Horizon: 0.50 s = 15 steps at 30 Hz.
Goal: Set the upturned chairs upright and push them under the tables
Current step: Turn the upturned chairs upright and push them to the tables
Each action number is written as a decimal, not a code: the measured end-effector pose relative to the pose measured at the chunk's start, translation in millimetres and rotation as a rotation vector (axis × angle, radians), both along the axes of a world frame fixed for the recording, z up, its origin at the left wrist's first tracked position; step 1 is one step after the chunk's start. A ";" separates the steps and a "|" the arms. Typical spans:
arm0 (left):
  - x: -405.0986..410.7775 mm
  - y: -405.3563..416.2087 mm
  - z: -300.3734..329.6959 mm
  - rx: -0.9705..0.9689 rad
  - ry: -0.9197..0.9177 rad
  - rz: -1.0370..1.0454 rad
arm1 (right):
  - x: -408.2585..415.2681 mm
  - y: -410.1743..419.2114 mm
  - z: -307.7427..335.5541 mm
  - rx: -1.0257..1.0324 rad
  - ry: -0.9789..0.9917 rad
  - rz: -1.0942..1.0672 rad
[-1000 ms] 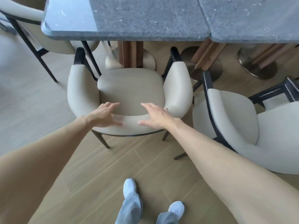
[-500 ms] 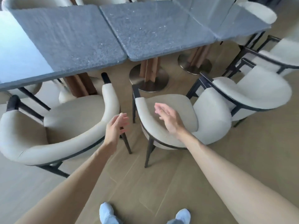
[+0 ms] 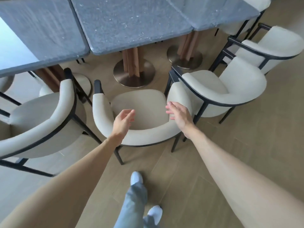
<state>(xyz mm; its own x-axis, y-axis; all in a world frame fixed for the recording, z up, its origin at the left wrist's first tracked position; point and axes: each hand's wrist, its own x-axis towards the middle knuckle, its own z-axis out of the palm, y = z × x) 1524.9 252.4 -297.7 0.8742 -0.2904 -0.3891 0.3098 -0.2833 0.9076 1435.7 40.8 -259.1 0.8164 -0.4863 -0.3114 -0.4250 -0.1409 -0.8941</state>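
A cream armchair with a black frame [image 3: 144, 135] stands upright in front of me, its seat facing the middle grey stone table [image 3: 131, 23] but out from under it. My left hand [image 3: 123, 122] hovers over the curved backrest with fingers loosely spread, holding nothing. My right hand [image 3: 180, 115] hangs over the chair's right arm, fingers straight, also free. To the left stands another upright chair [image 3: 41, 129], part way under the left table [image 3: 32, 33]. On the right are two more cream chairs [image 3: 230, 89], [image 3: 271, 46], the nearer one lying upturned against the middle chair.
Round brass table bases [image 3: 134, 74], [image 3: 184, 59] with wooden posts stand under the tables. The floor is light wood planks. My legs in jeans and white shoes [image 3: 136, 178] are at the bottom, behind the middle chair. Another chair [image 3: 253, 4] sits at the far right corner.
I let go of the left chair's backrest and turned right. Both hands have moved over the middle chair, which is now straight ahead of me.
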 end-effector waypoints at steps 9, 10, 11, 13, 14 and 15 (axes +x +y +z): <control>-3.7 -32.6 -64.9 0.354 0.060 -0.012 | 7.8 -53.1 -71.6 -0.452 0.410 0.538; -3.3 -35.7 -69.5 0.377 0.078 -0.007 | 10.7 -56.3 -78.3 -0.518 0.428 0.637; -5.4 -38.9 -74.7 0.402 0.095 -0.022 | 11.3 -58.5 -83.5 -0.586 0.441 0.731; -8.5 -43.1 -82.7 0.459 0.113 -0.083 | 16.4 -58.4 -90.6 -0.712 0.444 0.870; -12.2 -44.0 -87.5 0.508 0.113 -0.124 | 18.2 -57.5 -96.6 -0.754 0.458 0.945; -14.4 -43.3 -90.3 0.558 0.080 -0.185 | 18.6 -55.6 -101.2 -0.785 0.469 0.997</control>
